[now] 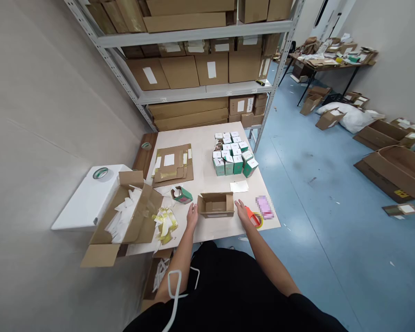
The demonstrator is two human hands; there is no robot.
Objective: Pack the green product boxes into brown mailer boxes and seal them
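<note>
One open cardboard box stands on the table in front of you, between your hands; its interior shows bare cardboard. At its 9 o'clock side is your left hand, seen edge-on, so whether its fingers are spread or pressed together cannot be told. At 3 o'clock is your right hand, fingers extended and loosely parted, pinching nothing. Both are just beside the box; actual contact cannot be confirmed.

Toward 1 o'clock you have at least fifteen green-and-white cartons; rear ones are partly hidden, preventing an exact count. One further carton lies tilted near 10 o'clock, its end open. At 2 o'clock, one white sheet. Between 3 and 4 o'clock, one orange item is partly covered by your right arm, overlapping one yellow ring. At 3 o'clock, one pink item is pixelated and unreadable.

Between 10 and 11 o'clock lies flattened cardboard, sheets uncountable. Crumpled tape sits at 8 o'clock. At 9 o'clock, one larger box holds white strips, too tangled to count. At 12 o'clock, one shelving rack is cut off above.
</note>
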